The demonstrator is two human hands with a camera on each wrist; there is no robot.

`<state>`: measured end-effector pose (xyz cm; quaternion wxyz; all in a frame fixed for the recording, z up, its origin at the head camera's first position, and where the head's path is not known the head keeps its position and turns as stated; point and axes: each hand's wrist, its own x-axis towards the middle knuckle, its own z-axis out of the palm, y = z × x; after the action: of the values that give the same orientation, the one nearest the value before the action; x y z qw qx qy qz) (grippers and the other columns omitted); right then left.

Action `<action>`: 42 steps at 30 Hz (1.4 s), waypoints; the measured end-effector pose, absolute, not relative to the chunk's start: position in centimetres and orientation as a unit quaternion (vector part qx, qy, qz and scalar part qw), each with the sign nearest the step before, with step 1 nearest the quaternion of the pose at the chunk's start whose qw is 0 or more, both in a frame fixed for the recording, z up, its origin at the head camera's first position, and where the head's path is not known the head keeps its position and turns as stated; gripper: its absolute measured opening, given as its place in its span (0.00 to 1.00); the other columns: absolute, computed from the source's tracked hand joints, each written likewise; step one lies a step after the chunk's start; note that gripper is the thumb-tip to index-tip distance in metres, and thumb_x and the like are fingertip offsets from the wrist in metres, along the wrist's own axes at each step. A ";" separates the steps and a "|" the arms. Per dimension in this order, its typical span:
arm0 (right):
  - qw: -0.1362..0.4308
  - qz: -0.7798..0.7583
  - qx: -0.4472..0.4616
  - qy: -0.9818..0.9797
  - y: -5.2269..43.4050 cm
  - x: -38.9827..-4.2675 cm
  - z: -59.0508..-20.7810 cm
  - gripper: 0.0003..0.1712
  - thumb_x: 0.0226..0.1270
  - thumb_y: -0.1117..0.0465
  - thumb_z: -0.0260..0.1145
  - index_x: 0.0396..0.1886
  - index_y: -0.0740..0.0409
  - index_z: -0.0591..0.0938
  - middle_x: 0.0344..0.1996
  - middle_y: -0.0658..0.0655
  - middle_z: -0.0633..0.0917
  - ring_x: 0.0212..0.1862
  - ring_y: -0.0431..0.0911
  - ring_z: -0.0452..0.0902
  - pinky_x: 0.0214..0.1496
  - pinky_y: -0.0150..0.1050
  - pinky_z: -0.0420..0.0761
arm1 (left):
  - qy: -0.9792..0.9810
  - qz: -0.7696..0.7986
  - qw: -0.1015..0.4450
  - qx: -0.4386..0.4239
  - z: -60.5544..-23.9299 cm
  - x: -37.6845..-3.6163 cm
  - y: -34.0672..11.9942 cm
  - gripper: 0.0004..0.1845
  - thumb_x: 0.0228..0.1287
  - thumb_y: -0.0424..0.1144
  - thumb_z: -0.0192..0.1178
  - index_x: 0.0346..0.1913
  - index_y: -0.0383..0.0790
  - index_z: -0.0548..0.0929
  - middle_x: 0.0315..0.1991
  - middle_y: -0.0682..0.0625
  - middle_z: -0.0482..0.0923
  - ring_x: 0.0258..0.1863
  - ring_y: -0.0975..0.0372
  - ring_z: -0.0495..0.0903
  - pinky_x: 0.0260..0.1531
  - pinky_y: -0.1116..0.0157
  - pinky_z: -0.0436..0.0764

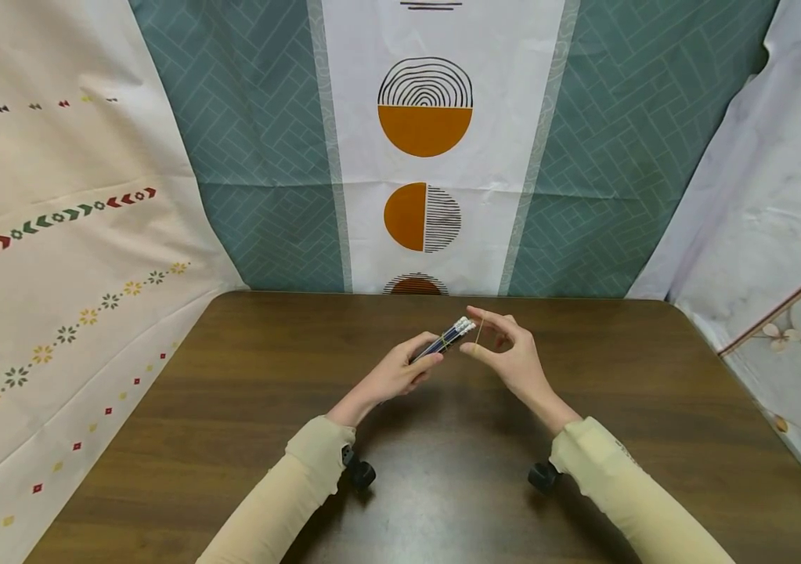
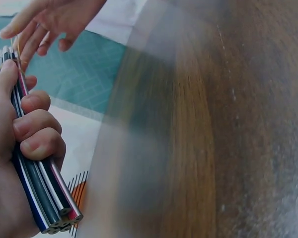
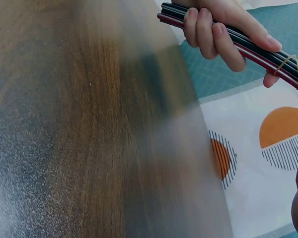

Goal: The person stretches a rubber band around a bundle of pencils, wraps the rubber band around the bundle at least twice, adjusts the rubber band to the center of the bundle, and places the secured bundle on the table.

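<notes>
Two hands work a rubber band (image 1: 479, 330) onto a bundle of pencils (image 1: 445, 340) above the brown tabletop (image 1: 231, 392).

The left hand (image 1: 395, 376) has its grip clenched round the bundle of pencils, fingers curled over the shafts (their white-tipped ends point away, toward the patterned backdrop (image 1: 424, 129)). The right hand (image 1: 509, 352) pinches the rubber band between thumb and fingers, stretched just beside the bundle's far end, where it loops around the pencils.

Cream long sleeves (image 1: 315, 458) — black wrist cameras (image 1: 360, 473).
</notes>
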<state>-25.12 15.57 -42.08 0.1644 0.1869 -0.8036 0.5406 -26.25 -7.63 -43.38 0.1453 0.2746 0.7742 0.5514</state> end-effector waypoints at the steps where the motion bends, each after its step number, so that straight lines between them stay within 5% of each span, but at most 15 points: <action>1: 0.164 0.538 0.188 -0.805 15.6 -25.1 -42.1 0.32 0.56 0.56 0.78 0.62 0.45 0.81 0.43 0.53 0.82 0.42 0.37 0.71 0.40 0.33 0.70 | 0.776 0.548 0.145 0.276 -43.4 -26.3 -7.7 0.18 0.77 0.49 0.50 0.61 0.44 0.73 0.20 0.50 0.66 0.13 0.62 0.60 0.11 0.67 0.61; 15: 0.156 0.501 0.217 -0.823 16.1 -24.8 -42.9 0.27 0.58 0.57 0.76 0.59 0.44 0.81 0.45 0.51 0.88 0.40 0.39 0.74 0.40 0.34 0.72 | 0.838 0.414 0.112 0.338 -43.1 -26.7 -7.7 0.16 0.74 0.52 0.52 0.58 0.51 0.76 0.27 0.50 0.71 0.20 0.65 0.66 0.23 0.69 0.68; 20: 0.144 0.506 0.232 -0.818 16.3 -24.8 -43.2 0.21 0.60 0.59 0.74 0.54 0.50 0.83 0.41 0.55 0.89 0.28 0.40 0.77 0.31 0.32 0.77 | 0.854 0.357 0.092 0.366 -42.8 -26.8 -7.7 0.15 0.75 0.53 0.52 0.57 0.54 0.75 0.35 0.46 0.78 0.26 0.67 0.69 0.29 0.70 0.70; 25: 0.101 0.540 0.232 -0.803 16.5 -25.0 -43.4 0.14 0.62 0.65 0.71 0.47 0.54 0.83 0.34 0.59 0.87 0.22 0.51 0.82 0.27 0.39 0.83 | 0.859 0.338 0.087 0.375 -42.9 -26.8 -7.8 0.15 0.74 0.54 0.52 0.57 0.55 0.75 0.32 0.53 0.75 0.24 0.70 0.67 0.28 0.71 0.69; 36: -0.025 0.580 0.258 -0.772 16.4 -25.2 -43.7 0.12 0.64 0.65 0.70 0.44 0.57 0.77 0.38 0.60 0.79 0.35 0.53 0.85 0.39 0.46 0.86 | 0.857 0.318 0.099 0.394 -42.5 -26.6 -7.7 0.13 0.74 0.54 0.52 0.55 0.57 0.76 0.30 0.53 0.75 0.23 0.69 0.67 0.27 0.71 0.68; 42: -0.047 0.569 0.257 -0.780 15.7 -25.0 -43.8 0.13 0.61 0.58 0.74 0.44 0.53 0.81 0.40 0.59 0.83 0.37 0.45 0.85 0.40 0.39 0.86 | 0.853 0.306 0.110 0.408 -42.4 -26.5 -7.4 0.13 0.75 0.53 0.51 0.52 0.52 0.76 0.28 0.54 0.72 0.22 0.70 0.64 0.27 0.72 0.66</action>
<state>-24.98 15.73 -43.75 -0.0465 0.2568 -0.7796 0.5693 -26.55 -7.42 -42.44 0.1102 0.4080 0.8530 0.3062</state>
